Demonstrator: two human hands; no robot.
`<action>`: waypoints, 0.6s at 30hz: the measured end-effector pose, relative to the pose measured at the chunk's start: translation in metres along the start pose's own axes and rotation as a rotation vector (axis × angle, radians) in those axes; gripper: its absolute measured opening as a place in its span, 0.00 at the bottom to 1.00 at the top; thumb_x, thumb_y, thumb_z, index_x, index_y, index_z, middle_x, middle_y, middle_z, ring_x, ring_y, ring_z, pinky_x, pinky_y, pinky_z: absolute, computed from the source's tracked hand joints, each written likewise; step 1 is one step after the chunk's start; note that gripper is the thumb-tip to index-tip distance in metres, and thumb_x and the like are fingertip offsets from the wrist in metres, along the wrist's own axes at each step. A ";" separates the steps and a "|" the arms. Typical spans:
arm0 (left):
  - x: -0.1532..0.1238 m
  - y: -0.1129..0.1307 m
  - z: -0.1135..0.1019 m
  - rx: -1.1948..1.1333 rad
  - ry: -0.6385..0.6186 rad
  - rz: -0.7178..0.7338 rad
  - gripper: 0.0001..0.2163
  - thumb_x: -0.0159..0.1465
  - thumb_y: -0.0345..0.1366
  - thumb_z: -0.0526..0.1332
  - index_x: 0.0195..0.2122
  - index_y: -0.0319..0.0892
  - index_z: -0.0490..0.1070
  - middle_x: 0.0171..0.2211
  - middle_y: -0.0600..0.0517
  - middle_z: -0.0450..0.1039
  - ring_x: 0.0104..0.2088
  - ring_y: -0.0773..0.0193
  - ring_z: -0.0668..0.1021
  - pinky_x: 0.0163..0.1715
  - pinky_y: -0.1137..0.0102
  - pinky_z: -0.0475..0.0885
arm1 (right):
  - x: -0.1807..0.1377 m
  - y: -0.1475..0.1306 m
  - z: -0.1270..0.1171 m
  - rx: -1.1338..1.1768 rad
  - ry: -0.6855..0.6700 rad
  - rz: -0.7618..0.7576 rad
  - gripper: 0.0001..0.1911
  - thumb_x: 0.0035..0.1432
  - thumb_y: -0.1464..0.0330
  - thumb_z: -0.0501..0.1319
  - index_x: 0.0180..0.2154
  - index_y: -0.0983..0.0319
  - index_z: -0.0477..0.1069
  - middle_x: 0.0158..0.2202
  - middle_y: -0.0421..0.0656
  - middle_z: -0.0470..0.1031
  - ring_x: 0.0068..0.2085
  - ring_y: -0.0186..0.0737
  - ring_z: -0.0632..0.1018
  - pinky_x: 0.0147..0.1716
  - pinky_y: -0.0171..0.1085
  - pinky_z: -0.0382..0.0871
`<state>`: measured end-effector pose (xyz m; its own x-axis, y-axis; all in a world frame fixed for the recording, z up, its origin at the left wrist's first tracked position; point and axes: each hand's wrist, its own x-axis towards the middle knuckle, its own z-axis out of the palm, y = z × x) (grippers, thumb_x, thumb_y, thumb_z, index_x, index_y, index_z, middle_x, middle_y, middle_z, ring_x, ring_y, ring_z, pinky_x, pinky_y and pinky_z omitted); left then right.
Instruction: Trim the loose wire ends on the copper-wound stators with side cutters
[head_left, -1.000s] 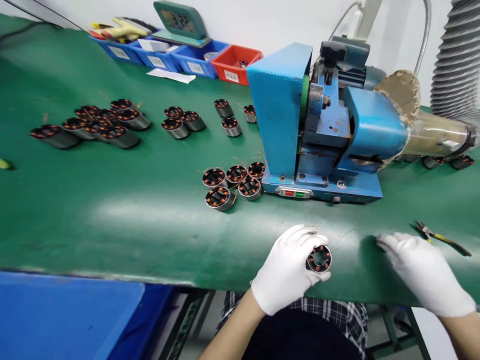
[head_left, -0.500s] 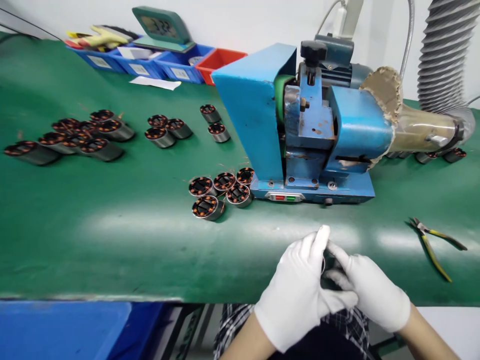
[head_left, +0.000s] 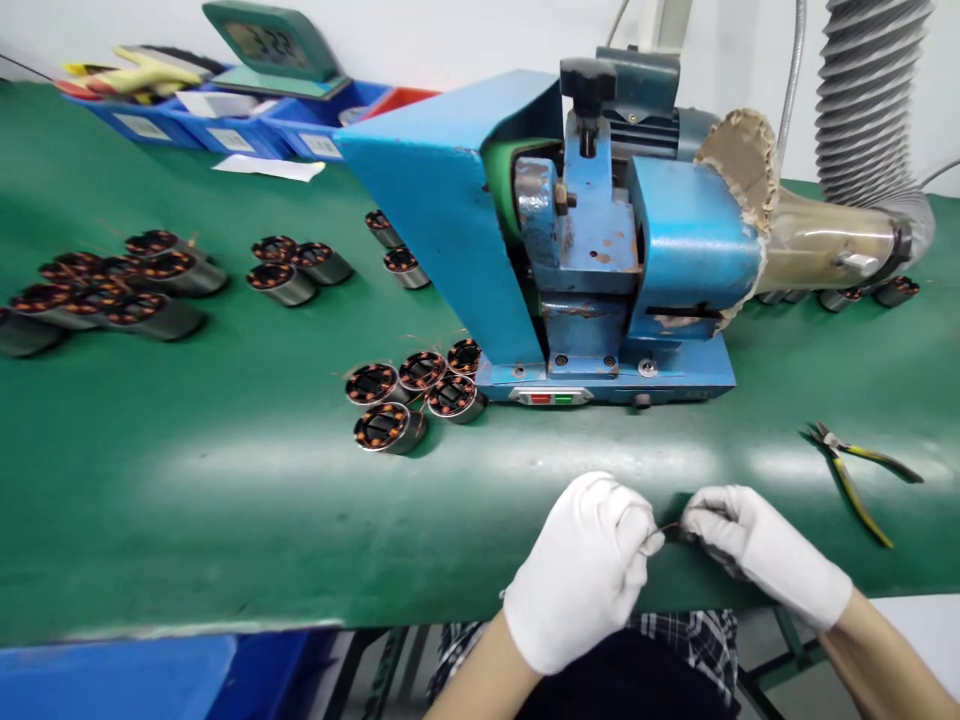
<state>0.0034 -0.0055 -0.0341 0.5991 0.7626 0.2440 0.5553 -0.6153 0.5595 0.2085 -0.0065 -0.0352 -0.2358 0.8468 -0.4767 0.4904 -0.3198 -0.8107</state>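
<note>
Both my hands wear white gloves and sit close together at the near edge of the green bench (head_left: 225,480). My left hand (head_left: 581,570) is closed; whatever it holds is hidden under the glove. My right hand (head_left: 757,550) is pinched shut just to its right. A thin copper wire (head_left: 670,527) runs between the two sets of fingertips. The blue machine (head_left: 600,250) stands directly behind the hands.
Several wound stators (head_left: 409,390) cluster left of the machine's base, with more (head_left: 120,285) farther left and some (head_left: 296,265) behind. Yellow-handled pliers (head_left: 855,470) lie at the right. Blue bins (head_left: 225,125) and a digital clock (head_left: 270,45) line the back. A ribbed duct (head_left: 870,100) rises at right.
A second ago my left hand held a stator in plain sight and my right hand lay flat on the bench. The hands have come together, the stator is hidden, and a wire is pinched between them.
</note>
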 end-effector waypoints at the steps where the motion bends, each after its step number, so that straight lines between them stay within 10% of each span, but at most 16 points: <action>1: 0.001 0.000 0.001 0.004 0.013 0.006 0.06 0.59 0.27 0.51 0.32 0.40 0.66 0.32 0.49 0.71 0.32 0.60 0.72 0.41 0.57 0.68 | -0.002 0.005 -0.009 -0.018 0.048 0.016 0.16 0.60 0.61 0.55 0.24 0.62 0.67 0.15 0.32 0.57 0.16 0.30 0.60 0.14 0.30 0.53; 4: 0.002 -0.002 0.003 -0.021 0.038 -0.001 0.06 0.59 0.27 0.50 0.29 0.41 0.65 0.30 0.49 0.71 0.30 0.62 0.72 0.39 0.60 0.68 | -0.011 0.011 -0.025 -0.086 0.302 -0.008 0.13 0.61 0.60 0.55 0.31 0.62 0.70 0.22 0.37 0.67 0.22 0.34 0.69 0.22 0.33 0.64; 8: 0.003 -0.003 0.006 -0.055 0.057 -0.004 0.06 0.59 0.27 0.50 0.29 0.41 0.64 0.29 0.50 0.71 0.30 0.62 0.73 0.36 0.61 0.69 | -0.018 0.002 -0.006 -0.510 0.447 -0.531 0.08 0.61 0.67 0.58 0.43 0.58 0.70 0.41 0.46 0.75 0.41 0.42 0.75 0.43 0.40 0.69; 11: 0.003 -0.003 0.007 -0.060 0.064 -0.012 0.06 0.58 0.26 0.51 0.29 0.41 0.65 0.29 0.50 0.71 0.31 0.61 0.73 0.39 0.59 0.69 | -0.012 -0.002 0.022 -0.767 0.393 -0.830 0.11 0.63 0.75 0.50 0.39 0.61 0.71 0.34 0.46 0.75 0.32 0.40 0.75 0.33 0.38 0.71; 15: -0.001 -0.003 0.000 -0.075 0.065 -0.049 0.05 0.58 0.31 0.57 0.37 0.41 0.66 0.36 0.48 0.74 0.38 0.60 0.76 0.44 0.60 0.71 | 0.001 0.005 0.036 -0.786 0.454 -0.852 0.13 0.64 0.75 0.48 0.38 0.62 0.71 0.25 0.43 0.71 0.24 0.37 0.71 0.25 0.36 0.67; 18: -0.008 -0.011 -0.003 -0.040 0.081 -0.152 0.28 0.50 0.39 0.67 0.51 0.38 0.61 0.51 0.39 0.70 0.52 0.50 0.73 0.50 0.57 0.71 | 0.006 0.009 0.034 -0.749 0.458 -0.827 0.14 0.67 0.69 0.48 0.42 0.63 0.71 0.23 0.41 0.69 0.22 0.36 0.70 0.23 0.34 0.66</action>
<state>-0.0088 -0.0041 -0.0394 0.4603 0.8611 0.2160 0.6122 -0.4841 0.6252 0.1829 -0.0191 -0.0571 -0.4632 0.7999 0.3816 0.7326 0.5879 -0.3431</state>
